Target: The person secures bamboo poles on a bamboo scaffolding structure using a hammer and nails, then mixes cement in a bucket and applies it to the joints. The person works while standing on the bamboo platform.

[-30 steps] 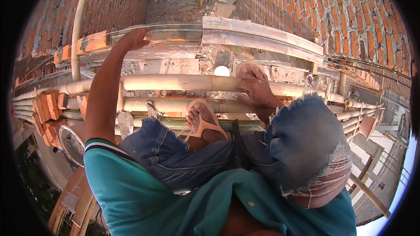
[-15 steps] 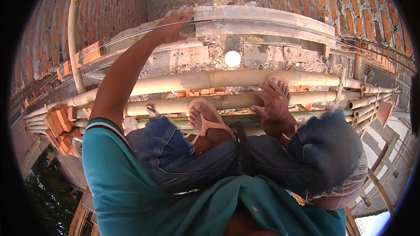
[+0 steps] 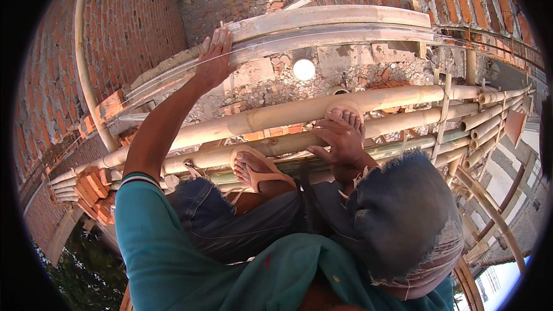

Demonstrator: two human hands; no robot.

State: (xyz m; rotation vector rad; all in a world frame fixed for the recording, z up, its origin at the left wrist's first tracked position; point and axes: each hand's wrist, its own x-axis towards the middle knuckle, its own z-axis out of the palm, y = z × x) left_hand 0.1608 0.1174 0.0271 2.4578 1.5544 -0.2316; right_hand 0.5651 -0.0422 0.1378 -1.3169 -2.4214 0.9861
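My left hand [image 3: 216, 60] reaches forward with its fingers stretched out, at the left end of a long pale board [image 3: 334, 16] that tops the low wall. A thin taut line [image 3: 322, 33] runs along the board and past this hand; whether the palm presses on the wall or the line is hidden. My right hand [image 3: 344, 144] hangs with spread fingers over the toes of my right foot, holding nothing. Both sandalled feet rest on bamboo poles [image 3: 276, 116], the left sandal [image 3: 268, 177] being tan.
Stacked bricks [image 3: 92, 194] sit at the left end of the poles. An upright bamboo pole [image 3: 86, 57] stands left of my arm. Below lie rubble [image 3: 282, 75] and a white round object [image 3: 304, 69]. Brick walls [image 3: 127, 29] rise beyond. Tied bamboo ends [image 3: 489, 126] are at right.
My left hand has come down and slightly back toward me at the board's end. The view has turned a little. My right hand stays over the right foot.
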